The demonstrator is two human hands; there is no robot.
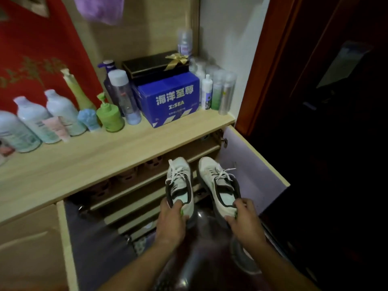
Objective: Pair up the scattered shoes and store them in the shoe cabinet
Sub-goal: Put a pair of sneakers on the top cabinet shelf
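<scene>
Two white sneakers with white laces and dark collars hang side by side in front of the open shoe cabinet [134, 196], toes pointing at its shelves. My left hand [173, 221] grips the heel of the left sneaker [179, 181]. My right hand [244, 219] grips the heel of the right sneaker [218, 181]. Dark pinkish shoes [126, 175] sit in a row on the cabinet's upper shelf, partly hidden under the wooden top.
The cabinet's two doors stand open, one at the left [65, 238] and one at the right [258, 160]. Bottles [35, 120], a blue box [170, 99] and a black gift box [151, 66] crowd the wooden top [73, 158]. A grey shoe [243, 257] lies on the floor at lower right.
</scene>
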